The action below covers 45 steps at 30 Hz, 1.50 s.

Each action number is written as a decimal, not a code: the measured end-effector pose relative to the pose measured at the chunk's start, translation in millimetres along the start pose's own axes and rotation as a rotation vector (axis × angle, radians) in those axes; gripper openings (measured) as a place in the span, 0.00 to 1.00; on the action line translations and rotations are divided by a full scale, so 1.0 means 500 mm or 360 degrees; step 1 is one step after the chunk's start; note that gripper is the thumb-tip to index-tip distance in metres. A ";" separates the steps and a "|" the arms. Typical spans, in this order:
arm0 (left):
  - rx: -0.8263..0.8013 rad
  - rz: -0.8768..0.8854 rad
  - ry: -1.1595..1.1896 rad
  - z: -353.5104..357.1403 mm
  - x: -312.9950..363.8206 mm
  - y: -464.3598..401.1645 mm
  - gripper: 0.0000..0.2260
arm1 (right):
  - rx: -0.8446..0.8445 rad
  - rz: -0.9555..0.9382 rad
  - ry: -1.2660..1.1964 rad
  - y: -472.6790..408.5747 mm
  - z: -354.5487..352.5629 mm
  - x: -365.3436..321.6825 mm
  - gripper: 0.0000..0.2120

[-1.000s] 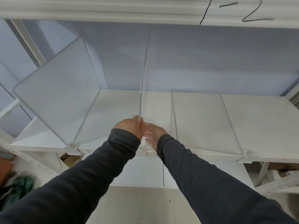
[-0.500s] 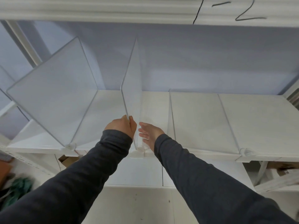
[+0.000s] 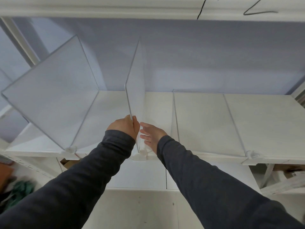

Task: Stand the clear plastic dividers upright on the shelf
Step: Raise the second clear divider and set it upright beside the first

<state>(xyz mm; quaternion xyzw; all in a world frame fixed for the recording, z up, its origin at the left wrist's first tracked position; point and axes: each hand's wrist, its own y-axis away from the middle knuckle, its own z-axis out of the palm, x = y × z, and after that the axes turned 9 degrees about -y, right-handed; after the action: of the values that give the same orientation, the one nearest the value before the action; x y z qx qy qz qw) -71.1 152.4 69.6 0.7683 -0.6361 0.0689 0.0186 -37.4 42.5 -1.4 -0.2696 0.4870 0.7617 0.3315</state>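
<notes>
Two bare hands, left hand and right hand, emerging from long dark charcoal sleeves. Left sleeve and right sleeve of soft, matte knit fabric, plain and unmarked, creased lightly along the forearms. Cuffs snug at the wrists, left cuff bunched in shallow folds. No rings, watch or gloves visible.

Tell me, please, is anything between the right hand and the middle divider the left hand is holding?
Nothing visible: the right hand hovers open beside the middle divider, with only a bare gap between them, while the left hand grips its front edge.
</notes>
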 end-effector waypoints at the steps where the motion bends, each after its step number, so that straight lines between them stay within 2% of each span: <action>1: 0.0000 0.0006 0.0000 0.001 0.002 -0.002 0.22 | -0.0001 -0.0001 -0.0005 -0.003 -0.001 0.000 0.21; 19: -0.0028 -0.0014 0.0062 0.009 0.005 -0.007 0.23 | -0.0002 -0.0008 0.0020 -0.017 -0.004 -0.002 0.21; 27: -0.0030 0.0081 -0.0015 0.026 0.003 0.002 0.22 | 0.0014 -0.0012 0.0008 -0.020 -0.002 0.006 0.20; 32: -0.0104 0.0058 -0.0003 0.045 -0.003 0.019 0.22 | 0.0037 0.0021 -0.0062 -0.018 -0.005 0.005 0.20; 45: -0.0095 0.0056 -0.0066 0.042 -0.003 0.007 0.22 | 0.0071 0.0007 0.0007 -0.019 0.000 -0.001 0.18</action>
<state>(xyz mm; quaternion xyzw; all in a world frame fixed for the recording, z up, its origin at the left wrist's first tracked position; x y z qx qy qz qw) -73.2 150.7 48.5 0.7574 -0.6514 0.0345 0.0271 -29.9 45.1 -6.4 -0.2628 0.5052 0.7508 0.3346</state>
